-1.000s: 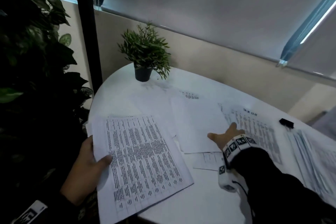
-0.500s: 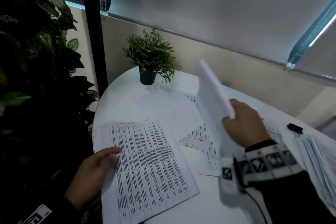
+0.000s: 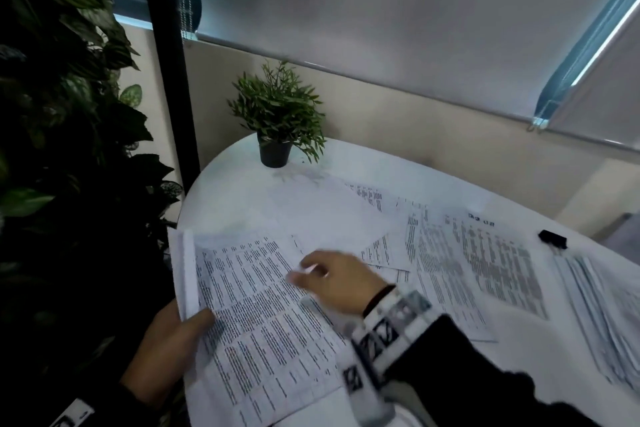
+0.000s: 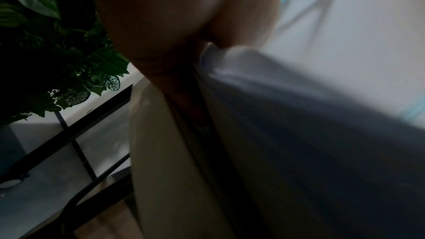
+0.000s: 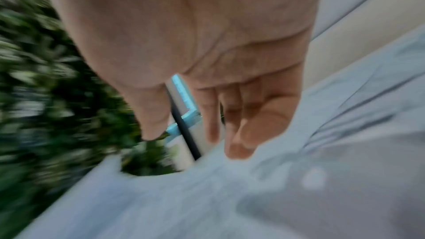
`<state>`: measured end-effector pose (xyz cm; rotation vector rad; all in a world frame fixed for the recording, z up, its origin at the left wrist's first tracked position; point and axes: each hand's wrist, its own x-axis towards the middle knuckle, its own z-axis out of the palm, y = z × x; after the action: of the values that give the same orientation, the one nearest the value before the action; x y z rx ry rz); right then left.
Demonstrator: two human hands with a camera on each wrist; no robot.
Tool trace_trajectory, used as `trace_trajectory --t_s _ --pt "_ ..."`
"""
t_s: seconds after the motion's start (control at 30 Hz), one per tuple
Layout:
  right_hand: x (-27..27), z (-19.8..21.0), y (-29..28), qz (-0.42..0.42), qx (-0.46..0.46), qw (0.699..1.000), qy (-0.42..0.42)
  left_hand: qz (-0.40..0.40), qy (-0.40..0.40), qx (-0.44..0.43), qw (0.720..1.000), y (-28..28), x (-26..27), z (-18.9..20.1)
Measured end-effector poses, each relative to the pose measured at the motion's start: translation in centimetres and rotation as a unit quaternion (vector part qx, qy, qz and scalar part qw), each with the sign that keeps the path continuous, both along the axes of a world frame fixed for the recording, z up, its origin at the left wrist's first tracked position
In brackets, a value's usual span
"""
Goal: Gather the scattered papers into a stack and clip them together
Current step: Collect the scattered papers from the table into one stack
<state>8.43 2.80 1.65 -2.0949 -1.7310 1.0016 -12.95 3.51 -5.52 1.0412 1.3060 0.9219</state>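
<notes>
1. Head view: your left hand (image 3: 173, 350), at the lower left of the frame, grips the left edge of the stack of papers (image 3: 263, 319), thumb on top; that edge is lifted and curled upward. The stack lies on the near-left part of the white table (image 3: 239, 198).
2. Head view: your right hand (image 3: 339, 281), at centre, rests over the top printed sheet with fingers loosely spread and blurred; it holds nothing I can make out.
3. Head view: loose sheets (image 3: 485, 263) lie right of centre, partly overlapping. A second pile of papers (image 3: 602, 315) sits at the right edge. The black binder clip (image 3: 552, 239) lies at upper right of the table, just above that pile.
4. Head view: a small potted plant (image 3: 277, 125) stands at the table's far edge; large dark leaves (image 3: 62, 114) fill the left side.
5. Left wrist view: dim and blurred. Your palm fills the top centre; a white paper edge (image 4: 230, 61) is pinched below it.
6. Right wrist view: heavy motion blur. Your fingers (image 5: 243, 130) hang relaxed and nearly straight, tips at the pale paper (image 5: 230, 197) across the lower frame.
</notes>
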Motion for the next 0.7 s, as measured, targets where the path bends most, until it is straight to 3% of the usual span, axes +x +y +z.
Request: trace_trajectory --t_s 0.1,0.2,0.37,0.6,0.7 --pt "6.8 -1.7 4.9 -0.133 0.034 0.984 -0.116 -0.008 -0.011 -0.006 1.000 0.1 0.6 0.2" --pt "10.9 -3.1 7.6 -0.193 -0.023 0.959 -0.207 -0.022 0.018 0.018 0.999 0.1 0.5 0.7" --pt "12.8 -3.6 9.8 -0.156 -0.080 0.950 -0.258 -0.011 0.025 0.055 0.998 0.6 0.0 0.2" --pt "13.2 -4.3 9.9 -0.171 -0.104 0.940 -0.277 -0.002 -0.010 0.138 0.990 0.1 0.2 0.5" --pt "13.2 -4.0 9.7 -0.177 -0.099 0.942 -0.267 -0.013 0.034 0.166 0.985 0.1 -0.1 -0.1"
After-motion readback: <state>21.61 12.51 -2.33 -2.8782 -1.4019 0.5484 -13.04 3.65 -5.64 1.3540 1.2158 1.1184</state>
